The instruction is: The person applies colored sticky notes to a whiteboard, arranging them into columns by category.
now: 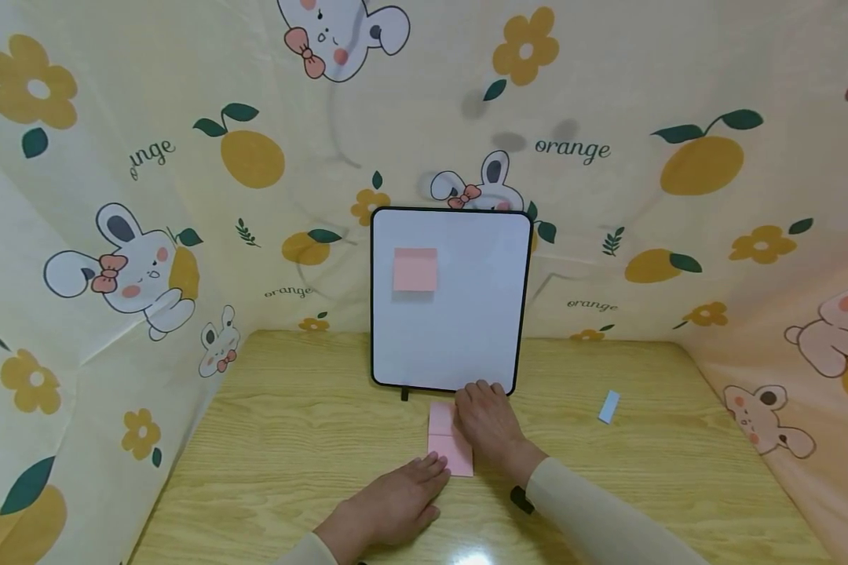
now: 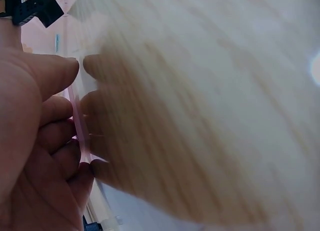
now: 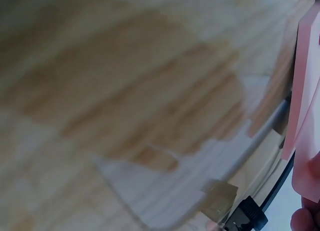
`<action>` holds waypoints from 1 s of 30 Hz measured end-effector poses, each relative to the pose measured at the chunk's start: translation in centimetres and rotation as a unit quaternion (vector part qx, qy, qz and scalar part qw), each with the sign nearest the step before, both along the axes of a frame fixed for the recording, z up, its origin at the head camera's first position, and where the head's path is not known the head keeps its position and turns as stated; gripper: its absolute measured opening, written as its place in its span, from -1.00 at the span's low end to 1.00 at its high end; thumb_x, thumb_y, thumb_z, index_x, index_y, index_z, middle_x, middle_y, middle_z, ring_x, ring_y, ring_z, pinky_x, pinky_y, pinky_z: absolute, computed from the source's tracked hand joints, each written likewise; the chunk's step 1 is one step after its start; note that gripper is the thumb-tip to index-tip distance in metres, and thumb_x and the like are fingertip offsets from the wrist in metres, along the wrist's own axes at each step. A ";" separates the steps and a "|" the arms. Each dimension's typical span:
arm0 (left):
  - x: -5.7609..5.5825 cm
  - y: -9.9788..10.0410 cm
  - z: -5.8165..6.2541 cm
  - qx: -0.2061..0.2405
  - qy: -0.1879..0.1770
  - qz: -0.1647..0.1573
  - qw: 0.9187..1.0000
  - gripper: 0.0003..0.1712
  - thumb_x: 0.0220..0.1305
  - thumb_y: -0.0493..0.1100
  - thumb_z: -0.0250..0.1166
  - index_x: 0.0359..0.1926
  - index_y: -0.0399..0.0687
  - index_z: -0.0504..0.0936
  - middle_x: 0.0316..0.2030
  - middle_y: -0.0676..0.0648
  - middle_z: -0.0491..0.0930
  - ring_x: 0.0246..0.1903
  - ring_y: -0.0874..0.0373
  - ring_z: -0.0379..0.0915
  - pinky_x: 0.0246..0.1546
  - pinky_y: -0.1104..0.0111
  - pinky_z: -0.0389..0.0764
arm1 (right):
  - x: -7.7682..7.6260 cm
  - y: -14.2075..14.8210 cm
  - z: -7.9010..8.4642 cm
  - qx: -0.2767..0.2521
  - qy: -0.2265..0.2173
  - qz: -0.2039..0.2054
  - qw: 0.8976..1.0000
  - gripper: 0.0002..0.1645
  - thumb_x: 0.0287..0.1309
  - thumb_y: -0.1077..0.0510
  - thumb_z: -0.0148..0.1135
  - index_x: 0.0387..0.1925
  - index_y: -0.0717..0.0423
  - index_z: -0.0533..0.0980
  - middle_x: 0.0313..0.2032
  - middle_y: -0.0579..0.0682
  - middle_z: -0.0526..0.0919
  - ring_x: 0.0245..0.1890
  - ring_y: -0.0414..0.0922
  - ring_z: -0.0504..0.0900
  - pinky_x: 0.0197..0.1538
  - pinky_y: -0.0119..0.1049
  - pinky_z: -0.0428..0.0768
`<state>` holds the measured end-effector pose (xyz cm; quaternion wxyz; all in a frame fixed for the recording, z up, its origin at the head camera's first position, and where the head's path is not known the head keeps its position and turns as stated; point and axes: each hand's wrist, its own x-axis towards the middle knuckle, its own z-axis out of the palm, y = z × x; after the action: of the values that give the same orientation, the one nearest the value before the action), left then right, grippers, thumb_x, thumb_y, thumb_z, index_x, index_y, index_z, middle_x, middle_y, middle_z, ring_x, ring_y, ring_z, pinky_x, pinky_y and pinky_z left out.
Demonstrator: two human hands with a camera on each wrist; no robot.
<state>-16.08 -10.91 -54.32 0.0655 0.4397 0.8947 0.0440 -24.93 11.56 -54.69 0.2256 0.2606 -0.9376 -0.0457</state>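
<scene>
Pink sticky notes [image 1: 452, 458] lie on the wooden table in front of the whiteboard, with a line running across them. My left hand [image 1: 400, 501] rests flat, its extended fingertips pressing the near left part of the pink paper. At the far right edge of that paper, my right hand [image 1: 491, 420] has its fingers curled, close to the board's lower edge. In the right wrist view, a pink sheet [image 3: 306, 76] stands raised by the fingers, which pinch it; most of that hand is out of the frame. The left hand [image 2: 40, 126] also shows in its wrist view.
A black-framed whiteboard [image 1: 459, 329] stands upright at the back, with a pink sticky note [image 1: 415, 270] on its upper left. A small light-blue strip [image 1: 608, 407] lies on the table to the right. Patterned cloth [image 1: 424, 110] encloses the back and sides.
</scene>
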 end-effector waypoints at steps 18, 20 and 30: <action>-0.1 0.0 0.1 0.006 -0.016 0.006 1.000 -0.35 0.65 0.10 0.06 0.57 -0.09 0.36 0.59 -0.06 0.26 0.61 0.06 0.13 0.57 0.25 0.31 | -0.8 0.3 0.6 -0.005 0.015 -0.002 1.000 -0.69 0.34 0.10 0.38 -0.42 0.07 0.44 -0.49 -0.06 0.42 -0.43 -0.07 0.39 -0.31 -0.23 0.35; -0.1 0.0 0.1 0.007 -0.019 0.008 1.000 -0.35 0.65 0.10 0.07 0.57 -0.09 0.36 0.59 -0.06 0.26 0.61 0.06 0.13 0.57 0.25 0.31 | -0.8 0.3 0.8 -0.005 0.021 -0.001 1.000 -0.68 0.33 0.10 0.39 -0.43 0.07 0.43 -0.50 -0.06 0.41 -0.44 -0.07 0.38 -0.30 -0.23 0.36; -0.1 0.0 0.2 0.011 -0.037 0.016 0.999 -0.35 0.64 0.09 0.08 0.58 -0.08 0.36 0.59 -0.05 0.26 0.61 0.06 0.12 0.58 0.25 0.30 | -2.1 0.4 3.7 -0.094 0.139 0.037 0.985 -0.79 0.27 0.19 0.39 -0.38 0.14 0.50 -0.47 0.02 0.52 -0.41 0.02 0.53 -0.36 -0.16 0.46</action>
<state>-16.14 -10.95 -54.15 0.0933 0.4240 0.8980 0.0717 -27.02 11.99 -50.96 0.3784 0.2639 -0.8871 0.0152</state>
